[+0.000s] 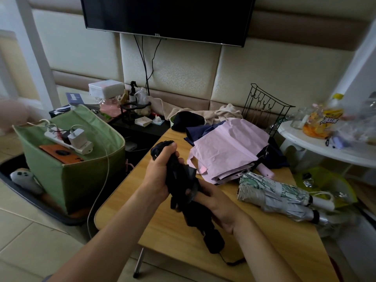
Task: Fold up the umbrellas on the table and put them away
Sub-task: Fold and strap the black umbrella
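Note:
A black folding umbrella [183, 186] is held above the wooden table [175, 237], its tip up and its handle [213, 240] down towards me. My left hand [158, 169] grips its upper end. My right hand [217, 204] is closed around its lower canopy folds. A pink umbrella [225, 149] lies loosely collapsed at the far side of the table, over a dark blue one [195, 132]. Two folded silver umbrellas with a green leaf print [278, 195] lie at the right edge.
A green fabric bin [81, 176] with a power strip stands left of the table. A black wire rack [264, 108] and a white round side table [325, 147] with jars are at the right. A television hangs on the wall.

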A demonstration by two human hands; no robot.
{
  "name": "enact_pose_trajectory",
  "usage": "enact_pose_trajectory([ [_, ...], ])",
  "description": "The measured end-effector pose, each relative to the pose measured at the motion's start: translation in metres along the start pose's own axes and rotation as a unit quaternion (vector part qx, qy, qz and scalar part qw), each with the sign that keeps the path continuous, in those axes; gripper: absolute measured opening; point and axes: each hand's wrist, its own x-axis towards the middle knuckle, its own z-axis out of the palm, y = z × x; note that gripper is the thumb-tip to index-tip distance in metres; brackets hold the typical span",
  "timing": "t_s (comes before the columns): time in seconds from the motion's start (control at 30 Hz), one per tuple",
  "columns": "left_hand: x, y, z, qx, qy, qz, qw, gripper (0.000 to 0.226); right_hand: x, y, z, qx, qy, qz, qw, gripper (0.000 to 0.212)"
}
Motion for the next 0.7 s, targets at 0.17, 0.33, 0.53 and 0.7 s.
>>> enact_pose_trajectory([
  [0.17,-0.005,-0.005,0.002,0.007,-0.041,-0.014,0.999,0.034,-0.004,-0.002,0.007,-0.03,-0.043,0.057,0.997,0.007],
  [0.33,-0.009,-0.003,0.003,0.107,0.006,-0.065,0.992,0.08,0.004,0.002,-0.003,-0.12,0.087,0.045,0.988,0.009],
  [0.53,-0.024,-0.027,0.003,0.31,0.155,-0.092,0.934,0.074,0.02,0.027,-0.022,-0.304,0.271,0.06,0.911,0.035],
  [0.7,-0.037,-0.033,0.01,0.437,0.004,0.035,0.899,0.032,0.021,0.029,-0.023,-0.358,0.32,0.052,0.876,0.034],
])
